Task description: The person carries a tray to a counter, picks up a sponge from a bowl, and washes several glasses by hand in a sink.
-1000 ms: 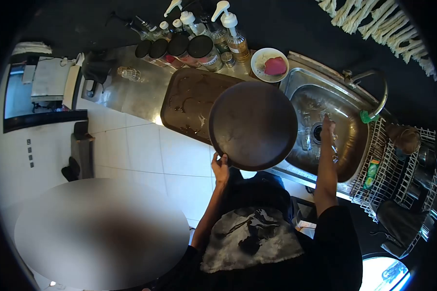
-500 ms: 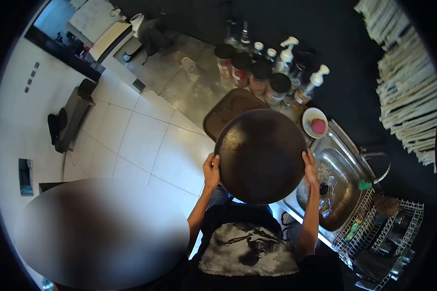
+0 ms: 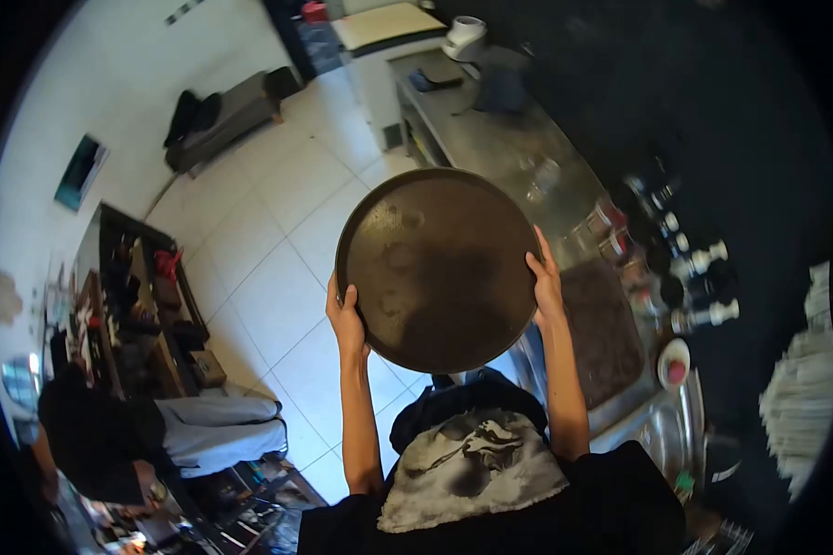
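A round dark brown serving tray (image 3: 444, 305) is held up in front of me, its inner face toward the camera and marked with faint wet-looking patches. My left hand (image 3: 347, 319) grips its left rim, thumb over the edge. On the right rim, my right hand (image 3: 546, 282) clasps it the same way, fingers behind. A rectangular brown tray (image 3: 602, 333) lies on the counter just beyond my right hand.
The metal counter (image 3: 500, 139) runs along the right, with several jars and pump bottles (image 3: 708, 314), a white bowl (image 3: 673, 375) holding something pink, and a sink (image 3: 652, 435). At lower left another person (image 3: 102, 435) is beside cluttered shelves. A bench (image 3: 227, 116) stands on the tiled floor (image 3: 278, 268).
My view has turned left, away from the sink. The round tray, still in both hands, is now over the floor rather than beside the sink, and the other person shows at lower left.
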The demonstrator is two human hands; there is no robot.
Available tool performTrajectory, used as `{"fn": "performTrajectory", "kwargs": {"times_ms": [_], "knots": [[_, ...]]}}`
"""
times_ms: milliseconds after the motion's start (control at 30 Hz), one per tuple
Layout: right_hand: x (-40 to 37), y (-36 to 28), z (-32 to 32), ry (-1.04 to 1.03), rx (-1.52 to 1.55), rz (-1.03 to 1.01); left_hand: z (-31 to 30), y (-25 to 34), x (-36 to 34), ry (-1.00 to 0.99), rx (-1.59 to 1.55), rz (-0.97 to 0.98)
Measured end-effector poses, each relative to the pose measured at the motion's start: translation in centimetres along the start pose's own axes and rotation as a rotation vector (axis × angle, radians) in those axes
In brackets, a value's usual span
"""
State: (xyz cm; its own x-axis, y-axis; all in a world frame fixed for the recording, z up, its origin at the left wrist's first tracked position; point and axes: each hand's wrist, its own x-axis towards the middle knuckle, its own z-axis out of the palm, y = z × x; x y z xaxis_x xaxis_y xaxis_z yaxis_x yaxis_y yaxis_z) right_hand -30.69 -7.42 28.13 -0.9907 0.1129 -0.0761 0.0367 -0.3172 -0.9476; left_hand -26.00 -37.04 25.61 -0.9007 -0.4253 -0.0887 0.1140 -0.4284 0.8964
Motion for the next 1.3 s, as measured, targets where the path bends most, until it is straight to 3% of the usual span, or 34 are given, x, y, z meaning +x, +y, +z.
{"fn": "performTrajectory", "kwargs": {"times_ms": [167, 267, 333, 467, 533, 600, 733, 767, 833, 967, 1000, 1067, 1300], "knots": [[5.8, -1.3, 9.4, -0.171, 0.102, 0.119, -1.8, 6.3, 4.0, 0.163, 0.068, 0.068], [11.7, 1.5, 12.8, -0.249, 0.138, 0.163, -2.7, 5.4, 10.1, 0.23, 0.083, 0.066], [14.7, 2.8, 14.7, -0.186, 0.048, 0.139, -3.0, 5.6, 13.2, 0.246, 0.121, 0.04], [23.1, 7.6, 18.4, -0.271, -0.099, 0.091, -5.3, 3.3, 19.7, 0.327, 0.104, 0.033], [25.6, 9.1, 19.6, -0.366, 0.036, 0.372, -6.0, 2.2, 20.6, 0.465, 0.243, 0.071], [28.7, 9.3, 23.5, -0.472, 0.053, 0.546, -6.5, 2.8, 22.0, 0.572, 0.157, 0.06], [34.4, 14.0, 32.0, -0.614, -0.001, 0.588, -10.1, 2.6, 25.6, 0.734, -0.028, 0.201], [31.0, 18.4, 31.8, -0.609, 0.131, 0.716, -13.8, 2.0, 23.3, 0.775, -0.01, 0.132], [35.1, 21.4, 36.9, -0.701, 0.141, 0.828, -15.0, 2.1, 26.9, 0.906, -0.105, 0.14], [40.2, 25.7, 49.7, -0.821, 0.071, 0.986, -21.8, 4.6, 34.5, 0.928, -0.355, 0.072], [36.5, 26.3, 51.1, -0.772, 0.113, 0.994, -24.8, 7.5, 33.1, 0.93, -0.298, 0.036], [37.9, 27.2, 57.1, -0.792, 0.11, 1.085, -27.8, 10.4, 36.9, 0.969, -0.306, 0.045], [42.8, 30.5, 76.0, -0.777, 0.177, 0.979, -37.8, 19.6, 50.9, 0.918, -0.275, 0.154]]}}
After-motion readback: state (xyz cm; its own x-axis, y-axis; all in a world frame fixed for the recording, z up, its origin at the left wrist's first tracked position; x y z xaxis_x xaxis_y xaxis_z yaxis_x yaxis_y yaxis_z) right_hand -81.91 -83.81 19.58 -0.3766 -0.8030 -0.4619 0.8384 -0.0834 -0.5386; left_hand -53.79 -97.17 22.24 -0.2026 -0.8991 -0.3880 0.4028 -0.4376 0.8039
